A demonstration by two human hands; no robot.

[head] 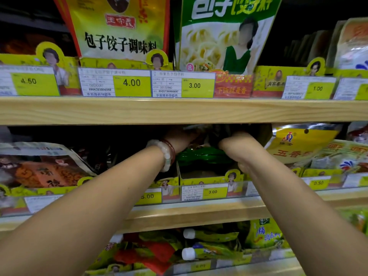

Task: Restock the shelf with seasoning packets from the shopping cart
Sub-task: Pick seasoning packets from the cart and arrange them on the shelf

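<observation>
Two bare forearms reach into the middle shelf (179, 214); left hand (179, 139) and right hand (237, 144) flank dark seasoning packets (203, 156) lying between them, fingers hidden, grip unclear.

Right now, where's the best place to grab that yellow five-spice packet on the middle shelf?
Take the yellow five-spice packet by its silver top edge, coming from the front. It leans back with that edge free under the upper shelf board, while neighbouring packets crowd its lower part.
</observation>
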